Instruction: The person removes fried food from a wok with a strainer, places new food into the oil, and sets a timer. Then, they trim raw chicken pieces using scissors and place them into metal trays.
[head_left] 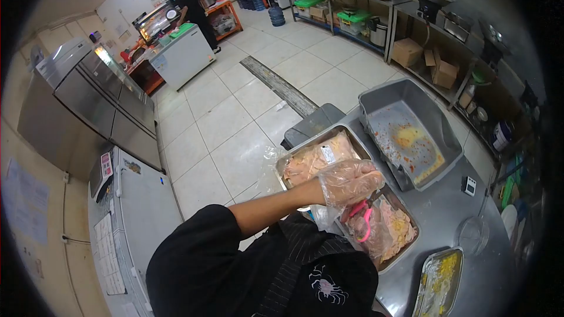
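Observation:
My left hand (351,182), in a clear plastic glove, reaches across the steel trays with its fingers drawn together; what they hold, if anything, is hidden. Just below it, a gloved hand that looks like my right hand (374,232) is closed around pink-handled scissors (367,223), their dark blades pointing up toward my left hand. Pale raw meat, seemingly chicken (399,232), lies in the near steel tray (415,240) under the scissors. The far steel tray (356,139) holds a plastic bag of similar meat (314,158) with a white label.
A grey tub (382,91) with yellow and orange residue stands on the steel table (435,211). Nearby are a small timer (469,185), a clear round lid (472,233) and a tray with yellow remains (424,287). A person in black (191,9) stands at the back.

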`<state>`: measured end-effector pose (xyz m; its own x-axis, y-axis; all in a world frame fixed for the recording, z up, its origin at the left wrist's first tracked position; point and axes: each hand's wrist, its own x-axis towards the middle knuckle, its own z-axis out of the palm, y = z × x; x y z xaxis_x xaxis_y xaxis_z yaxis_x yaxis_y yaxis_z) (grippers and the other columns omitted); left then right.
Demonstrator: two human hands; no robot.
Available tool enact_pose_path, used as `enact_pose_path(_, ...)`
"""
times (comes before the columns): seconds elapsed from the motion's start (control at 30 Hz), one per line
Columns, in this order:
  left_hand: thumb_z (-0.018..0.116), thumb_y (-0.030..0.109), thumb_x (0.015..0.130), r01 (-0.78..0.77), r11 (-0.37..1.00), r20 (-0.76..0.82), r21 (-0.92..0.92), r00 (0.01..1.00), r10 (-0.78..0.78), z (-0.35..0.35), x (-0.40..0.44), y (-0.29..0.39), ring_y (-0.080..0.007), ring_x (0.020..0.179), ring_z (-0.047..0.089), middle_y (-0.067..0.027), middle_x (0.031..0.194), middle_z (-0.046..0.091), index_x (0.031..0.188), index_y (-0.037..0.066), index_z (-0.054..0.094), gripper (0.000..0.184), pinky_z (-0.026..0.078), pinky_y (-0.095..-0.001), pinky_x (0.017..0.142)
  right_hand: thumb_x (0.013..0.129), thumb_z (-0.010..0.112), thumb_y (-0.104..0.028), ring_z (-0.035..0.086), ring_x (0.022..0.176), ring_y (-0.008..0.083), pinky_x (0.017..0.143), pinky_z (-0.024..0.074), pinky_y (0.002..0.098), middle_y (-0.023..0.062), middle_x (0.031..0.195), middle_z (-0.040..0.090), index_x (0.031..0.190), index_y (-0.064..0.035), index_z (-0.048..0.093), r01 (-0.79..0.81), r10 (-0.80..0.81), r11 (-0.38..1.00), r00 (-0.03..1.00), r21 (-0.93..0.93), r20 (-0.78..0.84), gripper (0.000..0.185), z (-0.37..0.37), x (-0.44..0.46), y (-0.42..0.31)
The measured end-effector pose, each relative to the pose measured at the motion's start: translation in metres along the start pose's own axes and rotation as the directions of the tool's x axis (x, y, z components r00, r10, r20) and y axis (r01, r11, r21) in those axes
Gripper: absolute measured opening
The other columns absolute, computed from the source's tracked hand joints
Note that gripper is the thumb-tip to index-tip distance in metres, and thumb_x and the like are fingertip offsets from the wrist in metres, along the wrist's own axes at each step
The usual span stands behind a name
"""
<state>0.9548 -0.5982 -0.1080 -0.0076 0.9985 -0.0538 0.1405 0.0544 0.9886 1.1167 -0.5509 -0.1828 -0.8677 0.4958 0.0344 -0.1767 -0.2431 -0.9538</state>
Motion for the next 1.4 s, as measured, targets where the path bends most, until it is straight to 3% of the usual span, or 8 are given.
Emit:
enact_pose_path(0.23, 0.049, 0.035, 0.094, 0.039, 0.999, 0.040, -0.015, 0.998, -0.038, 0.001, 0.004, -0.018, -0.0088, 0.066, 0.056, -0.0015, 0.070, 0.056, 0.091, 0.004, 0.059, 0.033, 0.045, -0.0222, 0.055, 0.071, 0.074, -0.025, 0.049, 0.053, 0.0079, 0.048, 0.0398, 0.0223, -0.0007, 0.067, 0.054, 0.089, 0.0010, 0.059, -0.053, 0.088, 0.983, 0.977, 0.173, -0.197, 0.035, -0.009, -0.003, 0.012)
enact_pose_path(0.3, 0.053, 0.030, 0.092, -0.523, 0.766, 0.129, 0.374, 0.847, 0.515, -0.005, 0.007, -0.022, -0.0114, 0.067, 0.060, -0.0037, 0.076, 0.059, 0.097, 0.002, 0.060, 0.029, 0.048, -0.0228, 0.053, 0.071, 0.076, -0.027, 0.050, 0.057, 0.0067, 0.050, 0.0418, 0.0227, -0.0014, 0.066, 0.054, 0.088, -0.0001, 0.059, -0.041, 0.021, 0.985, 0.992, -0.168, -0.121, 0.035, -0.015, -0.004, 0.002)
enact_pose_path(0.37, 0.053, 0.024, 0.091, -0.100, 0.978, 0.073, 0.181, 0.993, 0.088, -0.005, 0.003, -0.022, -0.0095, 0.074, 0.055, -0.0005, 0.077, 0.056, 0.094, 0.006, 0.059, 0.019, 0.046, -0.0234, 0.066, 0.070, 0.077, -0.030, 0.051, 0.058, 0.0069, 0.050, 0.0418, 0.0224, -0.0014, 0.065, 0.055, 0.087, -0.0004, 0.060, -0.033, 0.026, 0.985, 0.999, -0.171, -0.046, 0.038, -0.017, -0.002, 0.001)
enact_pose_path(0.5, 0.052, 0.026, 0.092, 0.053, 0.998, -0.033, -0.014, 0.998, -0.053, -0.002, 0.013, -0.022, -0.0101, 0.079, 0.055, -0.0023, 0.089, 0.058, 0.102, 0.005, 0.058, 0.024, 0.045, -0.0228, 0.067, 0.072, 0.076, -0.037, 0.055, 0.063, 0.0088, 0.057, 0.0447, 0.0249, 0.0019, 0.068, 0.059, 0.090, -0.0003, 0.059, -0.100, 0.098, 0.973, 0.995, 0.208, 0.018, 0.044, -0.025, -0.014, 0.011)
enact_pose_path(0.83, 0.059, 0.021, 0.085, 0.155, 0.960, -0.136, -0.232, 0.972, -0.189, 0.002, 0.022, -0.006, -0.0166, 0.093, 0.057, -0.0096, 0.104, 0.058, 0.116, 0.000, 0.052, 0.039, 0.047, -0.0280, 0.081, 0.072, 0.075, -0.043, 0.057, 0.068, 0.0119, 0.063, 0.0467, 0.0269, 0.0038, 0.073, 0.060, 0.093, -0.0026, 0.059, -0.044, 0.045, 0.999, 0.991, -0.014, 0.124, 0.049, -0.020, -0.017, 0.036)
enact_pose_path(0.9, 0.054, 0.023, 0.090, 0.105, 0.964, -0.130, -0.243, 0.982, -0.140, 0.010, 0.021, -0.003, -0.0074, 0.074, 0.054, -0.0011, 0.086, 0.058, 0.102, 0.003, 0.059, 0.024, 0.045, -0.0222, 0.064, 0.071, 0.075, -0.044, 0.057, 0.068, 0.0123, 0.063, 0.0467, 0.0272, 0.0042, 0.073, 0.060, 0.093, -0.0028, 0.059, 0.018, -0.010, 0.996, 0.996, -0.090, 0.086, 0.049, -0.021, -0.011, 0.031)
enact_pose_path(1.33, 0.058, 0.021, 0.088, 0.215, 0.969, 0.028, -0.122, 0.977, -0.214, 0.011, 0.012, 0.010, -0.0062, 0.065, 0.055, -0.0020, 0.078, 0.061, 0.098, -0.002, 0.064, 0.026, 0.045, -0.0193, 0.055, 0.064, 0.081, -0.041, 0.052, 0.060, 0.0112, 0.058, 0.0425, 0.0273, 0.0030, 0.066, 0.058, 0.083, -0.0020, 0.062, 0.061, -0.065, 0.991, 0.997, -0.120, -0.031, 0.047, -0.021, -0.009, -0.002)
enact_pose_path(1.4, 0.061, 0.026, 0.085, 0.237, 0.969, 0.116, -0.071, 0.967, -0.228, 0.010, 0.014, 0.012, -0.0075, 0.056, 0.054, -0.0017, 0.067, 0.058, 0.078, 0.003, 0.061, 0.024, 0.043, -0.0213, 0.047, 0.064, 0.081, -0.040, 0.052, 0.059, 0.0107, 0.057, 0.0421, 0.0268, 0.0030, 0.065, 0.058, 0.083, -0.0020, 0.063, 0.148, -0.155, 0.968, 0.988, -0.204, -0.020, 0.046, -0.023, -0.009, -0.008)
